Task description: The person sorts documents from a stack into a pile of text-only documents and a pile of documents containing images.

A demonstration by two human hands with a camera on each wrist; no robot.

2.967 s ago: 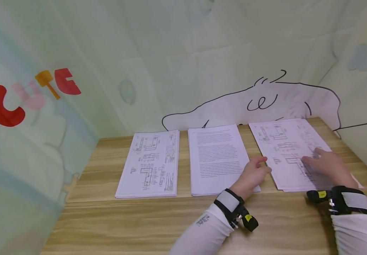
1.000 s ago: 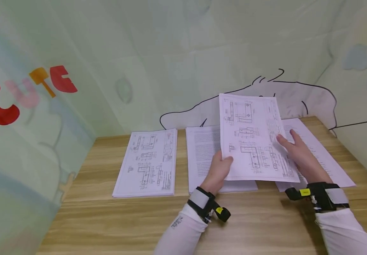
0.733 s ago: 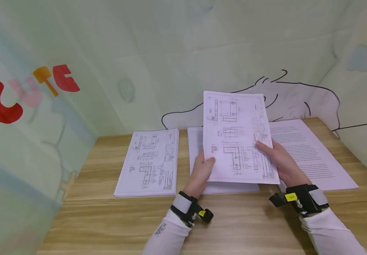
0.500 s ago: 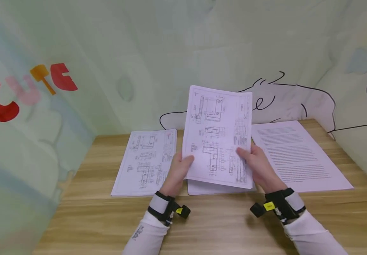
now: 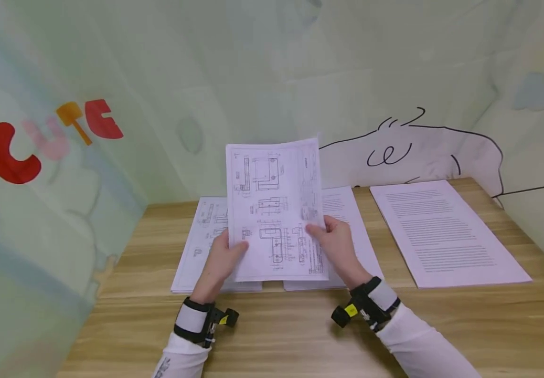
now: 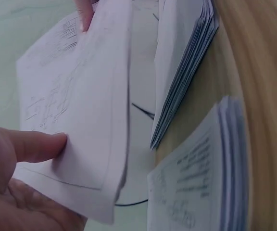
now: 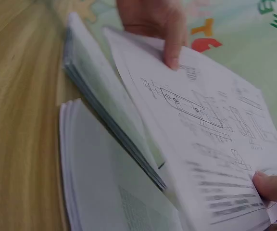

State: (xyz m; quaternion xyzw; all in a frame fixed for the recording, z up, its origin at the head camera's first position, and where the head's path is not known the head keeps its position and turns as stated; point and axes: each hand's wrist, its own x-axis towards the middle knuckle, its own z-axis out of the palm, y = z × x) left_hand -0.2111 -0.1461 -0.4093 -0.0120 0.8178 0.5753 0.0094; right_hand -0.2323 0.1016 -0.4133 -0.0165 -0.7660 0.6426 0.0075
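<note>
My two hands hold up a thin sheaf of drawing sheets (image 5: 276, 210), printed with technical part outlines, tilted above the table. The left hand (image 5: 221, 257) grips its left edge, thumb on the printed face and fingers behind. On the opposite edge, the right hand (image 5: 338, 244) pinches it the same way. Behind and below the sheaf lie a stack of drawings (image 5: 191, 262) at left and a middle stack of text pages (image 5: 359, 247), both partly covered by it in the head view. The left wrist view shows the left thumb (image 6: 42, 146) pressed flat on the paper.
A stack of text pages (image 5: 446, 231) lies at the right of the wooden table (image 5: 272, 336). A printed cloth backdrop (image 5: 272, 79) rises right behind the table's back edge.
Both hands took the drawing sheets off the right stack, lifted them and carried them left, past the middle stack toward the left one. Text pages now show on the right stack.
</note>
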